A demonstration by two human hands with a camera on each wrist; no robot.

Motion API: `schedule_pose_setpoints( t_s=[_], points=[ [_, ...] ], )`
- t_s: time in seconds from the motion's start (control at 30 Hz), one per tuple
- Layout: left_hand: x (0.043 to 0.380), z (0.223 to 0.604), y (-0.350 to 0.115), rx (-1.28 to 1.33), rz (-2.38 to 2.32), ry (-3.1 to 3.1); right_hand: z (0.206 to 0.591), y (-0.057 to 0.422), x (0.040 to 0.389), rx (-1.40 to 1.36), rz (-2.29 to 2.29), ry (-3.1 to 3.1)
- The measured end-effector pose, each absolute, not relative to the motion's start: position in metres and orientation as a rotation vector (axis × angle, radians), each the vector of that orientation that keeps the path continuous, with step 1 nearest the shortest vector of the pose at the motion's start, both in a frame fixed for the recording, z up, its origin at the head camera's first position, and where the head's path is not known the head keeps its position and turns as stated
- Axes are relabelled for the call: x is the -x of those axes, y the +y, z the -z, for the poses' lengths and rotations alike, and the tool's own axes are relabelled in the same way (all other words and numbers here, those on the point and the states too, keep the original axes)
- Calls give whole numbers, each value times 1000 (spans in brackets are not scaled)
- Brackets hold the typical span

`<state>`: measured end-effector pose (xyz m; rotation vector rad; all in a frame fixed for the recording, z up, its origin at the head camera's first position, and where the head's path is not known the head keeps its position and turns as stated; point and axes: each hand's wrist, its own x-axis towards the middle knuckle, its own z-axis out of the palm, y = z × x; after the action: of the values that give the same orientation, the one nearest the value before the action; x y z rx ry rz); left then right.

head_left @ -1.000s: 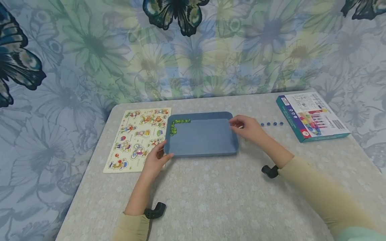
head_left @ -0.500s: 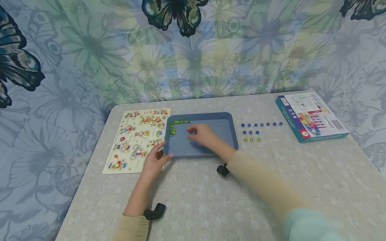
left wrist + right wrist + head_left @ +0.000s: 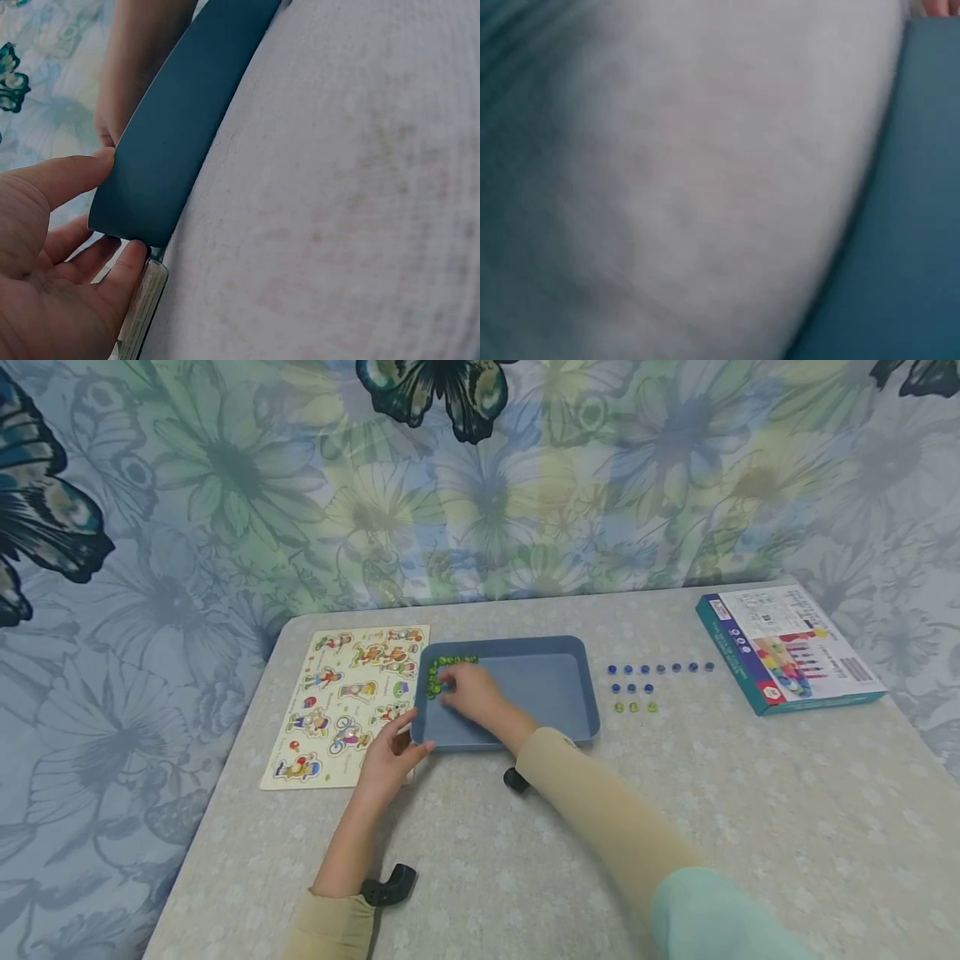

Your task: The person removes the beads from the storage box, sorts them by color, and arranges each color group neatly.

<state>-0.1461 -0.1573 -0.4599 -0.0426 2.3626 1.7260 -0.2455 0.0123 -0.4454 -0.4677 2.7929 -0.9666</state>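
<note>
Resting on the mottled tabletop (image 3: 487, 852), a shallow, smooth blue tray (image 3: 525, 681) with rounded corners fills the middle of my head feed. The left hand (image 3: 385, 766) grips its near left corner, thumb against the sloping wall. Over the tray's left part, the right hand (image 3: 472, 691) narrows its fingers beside a bent line of small green pieces (image 3: 456, 659); I can't tell whether it pinches one. To the right I see rows of small blue pieces (image 3: 661, 669) and yellow-green pieces (image 3: 633, 707), then a flat rectangular box (image 3: 795, 647).
</note>
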Motion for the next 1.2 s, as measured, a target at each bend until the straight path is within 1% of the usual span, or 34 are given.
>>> schedule_pose_setpoints(
  t_s=[0.13,0.33,0.5,0.73,0.9,1.2],
  points=[
    [146,457,-156,60,-1724,2345,448,10,245,495,943,2803],
    [142,442,-153,65,-1729,2314,451,2,244,529,912,2813],
    [145,454,-156,36,-1736,2329,452,-5,240,540,928,2812],
    [141,441,-152,43,-1721,2339,451,-11,236,533,870,2843],
    [147,460,-157,32,-1742,2339,449,-13,233,547,780,2879],
    [146,462,-157,21,-1740,2373,446,-14,227,618,604,2920]
  ],
)
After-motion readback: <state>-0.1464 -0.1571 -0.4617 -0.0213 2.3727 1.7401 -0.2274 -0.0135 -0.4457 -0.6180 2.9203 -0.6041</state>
